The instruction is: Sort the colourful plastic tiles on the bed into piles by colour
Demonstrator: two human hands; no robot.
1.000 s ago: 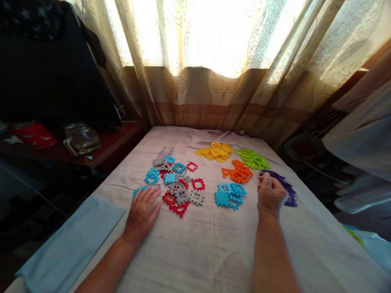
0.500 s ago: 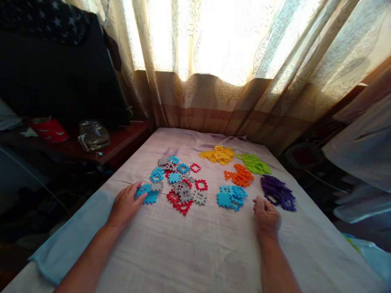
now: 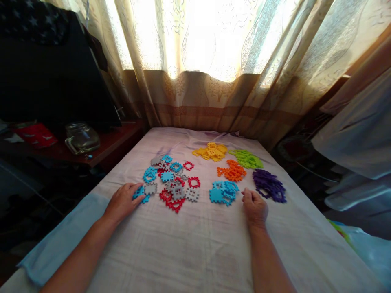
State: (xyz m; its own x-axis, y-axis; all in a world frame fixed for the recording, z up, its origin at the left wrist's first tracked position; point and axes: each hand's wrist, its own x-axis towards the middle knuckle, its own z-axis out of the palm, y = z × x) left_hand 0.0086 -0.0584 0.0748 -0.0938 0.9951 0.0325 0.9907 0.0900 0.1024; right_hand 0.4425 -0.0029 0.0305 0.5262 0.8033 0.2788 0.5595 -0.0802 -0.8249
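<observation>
Lying wrinkled, a pale sheet point(image 3: 201, 252) spreads below a backlit, tree-patterned curtain point(image 3: 195, 93). Flat, notched plastic tiles: loose mixed heap point(image 3: 178, 193) at left; blue pile point(image 3: 216, 195), orange pile point(image 3: 233, 173), yellow pile point(image 3: 214, 151), green pile point(image 3: 247, 158), purple pile point(image 3: 269, 185) at right. Left hand point(image 3: 122, 201): thumb and fingers apart at blue tiles point(image 3: 143, 198) on the heap's left edge; grip cannot be told. Right hand point(image 3: 255, 206): curled closed beside the blue pile; contents hidden.
</observation>
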